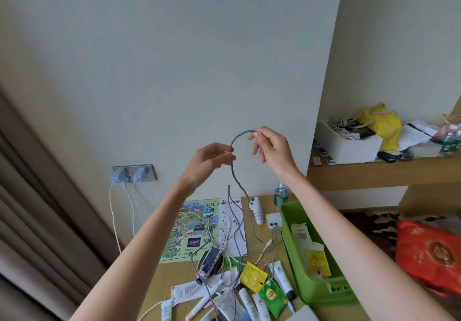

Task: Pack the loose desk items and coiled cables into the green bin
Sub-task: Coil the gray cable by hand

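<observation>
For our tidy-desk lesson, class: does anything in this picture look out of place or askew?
The grey braided cable pinched by the left hand and right hand hangs uncoiled, its tail straggling over the map. Tubes and sachets lie scattered under tangled cables beside the green bin.

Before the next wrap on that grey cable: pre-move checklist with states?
1. Grip: left hand and right hand each pinch the grey cable. Ok.
2. Coil formed: only one open arc between the hands; the rest hangs to the desk. Not ok.
3. Tail free: it crosses the white cord and other clutter there. Not ok.
4. Far end loose: lost among the clutter. Cannot tell.
5. Room in the green bin: only a few packets on its floor. Ok.
</observation>
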A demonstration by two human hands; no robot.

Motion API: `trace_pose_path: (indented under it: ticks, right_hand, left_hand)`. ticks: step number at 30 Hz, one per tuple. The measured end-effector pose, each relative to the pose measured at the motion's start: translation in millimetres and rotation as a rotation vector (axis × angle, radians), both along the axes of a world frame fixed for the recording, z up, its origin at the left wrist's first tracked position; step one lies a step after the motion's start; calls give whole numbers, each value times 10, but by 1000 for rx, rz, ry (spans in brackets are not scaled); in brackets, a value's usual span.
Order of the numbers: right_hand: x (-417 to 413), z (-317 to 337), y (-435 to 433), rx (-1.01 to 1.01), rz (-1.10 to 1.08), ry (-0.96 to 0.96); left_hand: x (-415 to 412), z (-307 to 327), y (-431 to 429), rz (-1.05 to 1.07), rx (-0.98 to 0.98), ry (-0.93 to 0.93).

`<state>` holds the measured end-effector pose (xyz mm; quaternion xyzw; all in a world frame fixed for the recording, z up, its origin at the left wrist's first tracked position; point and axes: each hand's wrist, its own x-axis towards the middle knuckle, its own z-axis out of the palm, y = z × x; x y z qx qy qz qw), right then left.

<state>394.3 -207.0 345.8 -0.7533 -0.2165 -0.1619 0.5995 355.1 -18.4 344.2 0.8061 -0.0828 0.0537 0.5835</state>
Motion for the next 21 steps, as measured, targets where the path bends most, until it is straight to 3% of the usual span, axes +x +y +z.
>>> trace_pose_path:
  ticks: [5, 10, 15, 21]
  right_hand:
    - [-39, 270, -10, 75, 15, -45]
    - [-99, 466, -122, 198, 16, -39]
    - [-207, 407, -262, 322, 63, 179]
    - [-442, 236, -274, 385, 434, 442]
  left_hand:
    - [-89, 335, -143, 61, 92, -120]
    - [-194, 526, -202, 58, 171, -49]
    - [-330, 729, -336, 77, -78, -70]
    - [-442, 947, -678, 108, -255, -126]
